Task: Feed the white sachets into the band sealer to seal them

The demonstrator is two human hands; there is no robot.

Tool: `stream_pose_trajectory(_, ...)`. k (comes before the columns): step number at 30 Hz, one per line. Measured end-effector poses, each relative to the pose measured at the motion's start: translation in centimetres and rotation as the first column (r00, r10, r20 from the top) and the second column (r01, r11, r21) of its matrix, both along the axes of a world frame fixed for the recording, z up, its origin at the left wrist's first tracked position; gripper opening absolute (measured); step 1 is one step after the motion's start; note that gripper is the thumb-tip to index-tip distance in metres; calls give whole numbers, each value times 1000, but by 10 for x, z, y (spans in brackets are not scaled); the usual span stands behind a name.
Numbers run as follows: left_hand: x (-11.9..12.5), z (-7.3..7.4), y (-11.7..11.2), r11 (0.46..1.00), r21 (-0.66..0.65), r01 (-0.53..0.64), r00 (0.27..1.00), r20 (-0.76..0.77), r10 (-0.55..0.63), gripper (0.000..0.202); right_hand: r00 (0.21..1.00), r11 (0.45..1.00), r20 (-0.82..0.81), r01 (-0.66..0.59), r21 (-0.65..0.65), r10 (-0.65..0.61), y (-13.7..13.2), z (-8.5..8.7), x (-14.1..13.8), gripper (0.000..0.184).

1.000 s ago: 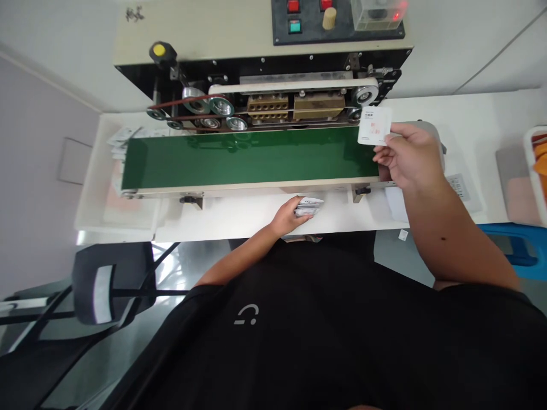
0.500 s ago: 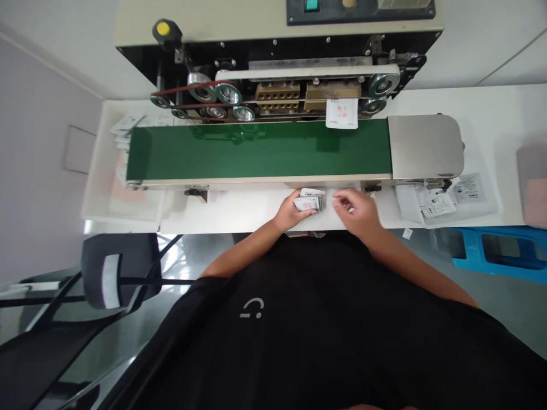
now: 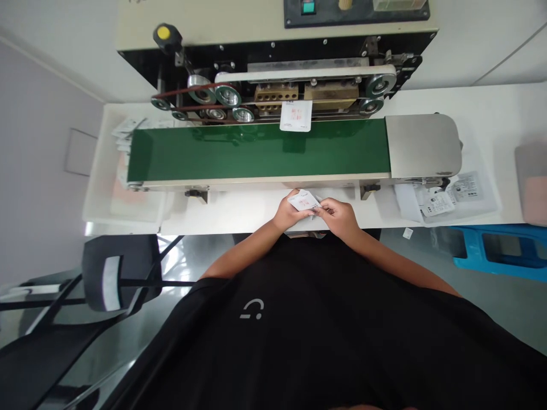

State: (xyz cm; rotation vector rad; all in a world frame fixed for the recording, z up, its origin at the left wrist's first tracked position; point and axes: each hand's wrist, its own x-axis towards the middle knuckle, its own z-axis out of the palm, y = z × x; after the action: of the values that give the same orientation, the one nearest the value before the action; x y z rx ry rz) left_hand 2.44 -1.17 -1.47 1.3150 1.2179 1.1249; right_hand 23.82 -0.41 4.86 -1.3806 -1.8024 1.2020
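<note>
My left hand [image 3: 290, 210] holds a small stack of white printed sachets [image 3: 304, 200] just in front of the band sealer's conveyor. My right hand [image 3: 337, 217] is beside it, its fingertips pinching the stack's right edge. Which sachet those fingers grip is hard to tell. One white sachet [image 3: 296, 116] lies on the far edge of the green conveyor belt [image 3: 256, 152], next to the sealing blocks and guide wheels [image 3: 273, 97].
A steel cover [image 3: 423, 146] closes the belt's right end. Loose sachets [image 3: 436, 202] lie on a clear sheet at the right. A white tray [image 3: 106, 193] with sachets sits at the left end. A chair [image 3: 115, 273] and blue stool [image 3: 487, 250] stand on the floor.
The sachet on the belt has travelled left along the far edge. My right hand has moved left from the open space beside the stack and now pinches the stack's edge.
</note>
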Motion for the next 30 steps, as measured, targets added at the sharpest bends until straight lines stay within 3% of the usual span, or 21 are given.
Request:
stream_pose_trajectory(4,2,6,0,999,3,44,999,-22,-44,77,984,993,-149,92,-69,-102,6,7,8,35)
stream_pose_trajectory(8,3,11,-2,996,9,89,995,-51,-89,72,986,983,-117,136,121,-122,13,23,17,28)
stream_pose_trajectory(10,3,11,-2,990,20,140,988,-71,-138,69,1000,961,-22,22,274,-16,17,34,16,25)
stream_pose_trajectory(12,3,11,-2,978,47,204,975,-104,-199,65,979,912,144,-187,365,143,23,45,10,31)
stream_pose_trajectory(14,4,9,-2,964,76,255,957,-159,-241,61,891,839,327,-422,344,315,30,54,-2,34)
stream_pose_trajectory(16,4,7,0,956,89,280,944,-206,-257,57,778,767,430,-590,251,458,38,62,-13,25)
stream_pose_trajectory(18,4,6,1,955,80,285,940,-218,-262,58,714,726,454,-661,188,533,48,71,-17,19)
stream_pose_trajectory(19,4,6,1,958,69,278,941,-219,-258,61,725,736,430,-653,178,538,53,77,-14,17)
stream_pose_trajectory(20,3,6,1,963,55,265,944,-218,-247,65,767,772,378,-610,178,519,58,83,-8,14)
stream_pose_trajectory(22,3,8,1,971,16,240,948,-217,-231,69,904,894,182,-417,165,388,71,97,12,4)
stream_pose_trajectory(24,2,10,0,972,-30,232,950,-205,-233,67,988,989,-108,-99,113,111,86,111,38,21)
stream_pose_trajectory(25,2,11,-1,971,-51,236,951,-195,-241,65,968,995,-246,63,82,-41,94,117,52,37)
stream_pose_trajectory(27,2,14,-1,966,-88,243,950,-181,-255,63,842,944,-452,331,1,-294,109,128,74,66)
stream_pose_trajectory(30,3,18,0,965,-118,234,953,-168,-251,62,685,846,-523,512,-151,-507,126,136,92,70)
